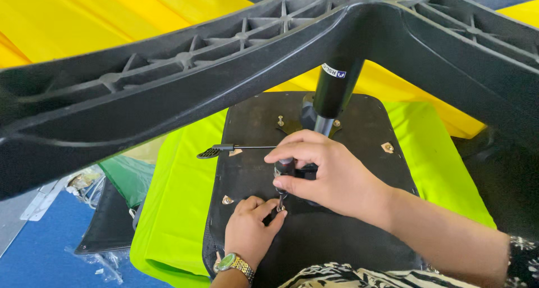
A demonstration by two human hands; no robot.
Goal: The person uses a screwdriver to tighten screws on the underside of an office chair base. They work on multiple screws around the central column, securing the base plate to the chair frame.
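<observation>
An upturned office chair lies on a lime-green cloth, its black seat underside facing me. My right hand is closed around the dark handle of a screwdriver, whose tip points down at a small bolt on the seat plate. My left hand, with a gold wristwatch, pinches that bolt at the screwdriver's tip. The chair's gas column rises just behind my right hand, up to the black star base.
The star base's ribbed arms span the top of the view, close overhead. A black adjustment lever sticks out to the left. Yellow cloth lies behind. Blue floor, a dark green bag and plastic wrap sit at the lower left.
</observation>
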